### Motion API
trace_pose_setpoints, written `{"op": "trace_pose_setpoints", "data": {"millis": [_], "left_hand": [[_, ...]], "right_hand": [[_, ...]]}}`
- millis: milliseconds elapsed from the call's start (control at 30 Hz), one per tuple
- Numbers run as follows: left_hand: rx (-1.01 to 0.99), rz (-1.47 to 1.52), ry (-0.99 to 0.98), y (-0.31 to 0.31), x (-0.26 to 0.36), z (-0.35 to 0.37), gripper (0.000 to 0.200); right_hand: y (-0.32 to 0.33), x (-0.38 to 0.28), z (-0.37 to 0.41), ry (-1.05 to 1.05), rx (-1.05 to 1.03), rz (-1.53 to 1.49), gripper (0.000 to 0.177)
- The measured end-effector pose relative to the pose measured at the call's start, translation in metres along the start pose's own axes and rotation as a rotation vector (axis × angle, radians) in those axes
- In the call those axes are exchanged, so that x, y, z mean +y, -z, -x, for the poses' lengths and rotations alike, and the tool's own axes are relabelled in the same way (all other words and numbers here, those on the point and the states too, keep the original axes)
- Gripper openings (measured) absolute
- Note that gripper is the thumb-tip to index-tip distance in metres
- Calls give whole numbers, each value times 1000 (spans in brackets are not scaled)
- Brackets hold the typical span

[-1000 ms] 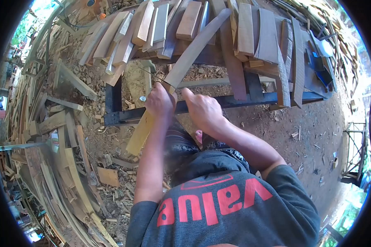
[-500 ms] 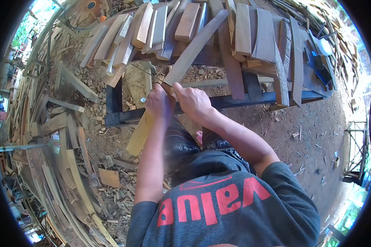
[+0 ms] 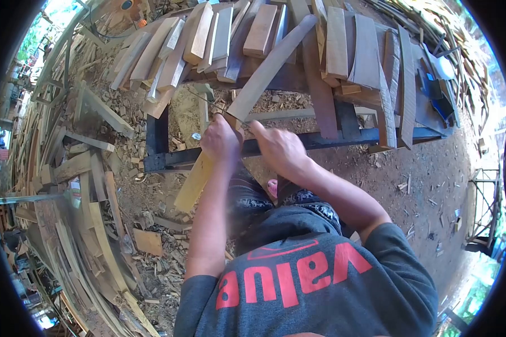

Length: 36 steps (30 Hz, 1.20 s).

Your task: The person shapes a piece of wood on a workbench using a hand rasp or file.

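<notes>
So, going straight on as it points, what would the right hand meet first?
Probably the thin dark tool across the long wooden plank; depth and contact with the right hand are unclear.

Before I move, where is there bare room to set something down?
Mostly bare dirt floor lies right of the worker, between the bench rail and the right arm, with scattered wood chips. Crowded: beyond the rail, where wood blocks sit close together and the long board slants among them; and the left, where planks are piled.
</notes>
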<state>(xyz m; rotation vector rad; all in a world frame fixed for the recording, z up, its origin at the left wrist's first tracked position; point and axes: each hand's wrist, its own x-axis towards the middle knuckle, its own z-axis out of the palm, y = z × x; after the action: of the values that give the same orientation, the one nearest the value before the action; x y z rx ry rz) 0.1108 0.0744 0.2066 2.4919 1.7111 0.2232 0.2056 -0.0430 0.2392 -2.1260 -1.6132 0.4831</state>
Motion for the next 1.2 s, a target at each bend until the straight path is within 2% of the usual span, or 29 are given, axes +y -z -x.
{"op": "trace_pose_setpoints", "data": {"millis": [100, 233, 333, 467, 567, 700, 767, 867, 967, 1067, 1200], "left_hand": [[-63, 7, 47, 1, 3, -1, 36], [-14, -31, 30, -9, -1, -1, 35], [-14, -18, 32, -3, 1, 0, 35], [-67, -14, 35, 5, 3, 0, 36], [-63, -28, 62, 2, 5, -1, 38], [-27, -13, 14, -1, 1, -1, 39], [-23, 43, 73, -9, -2, -4, 41], [-40, -20, 12, 5, 3, 1, 40], [-73, -21, 40, 0, 3, -2, 39], [11, -30, 1, -5, 0, 0, 40], [-21, -15, 28, -1, 0, 0, 42]], "right_hand": [[15, 4, 23, -47, -93, 45, 17], [-2, -5, -3, -69, -32, 1, 16], [-12, -5, -25, 8, 34, -44, 15], [10, 5, 19, -20, -57, 33, 17], [13, -1, 23, -86, -82, 50, 17], [-14, -5, -22, -10, 38, -12, 18], [-12, -3, -19, 10, 47, -14, 17], [7, 2, 12, 14, -11, -26, 16], [10, 4, 23, -51, -80, 45, 16], [-7, -3, -10, -4, 28, -14, 17], [-13, 2, -18, 53, 57, -52, 17]]}}
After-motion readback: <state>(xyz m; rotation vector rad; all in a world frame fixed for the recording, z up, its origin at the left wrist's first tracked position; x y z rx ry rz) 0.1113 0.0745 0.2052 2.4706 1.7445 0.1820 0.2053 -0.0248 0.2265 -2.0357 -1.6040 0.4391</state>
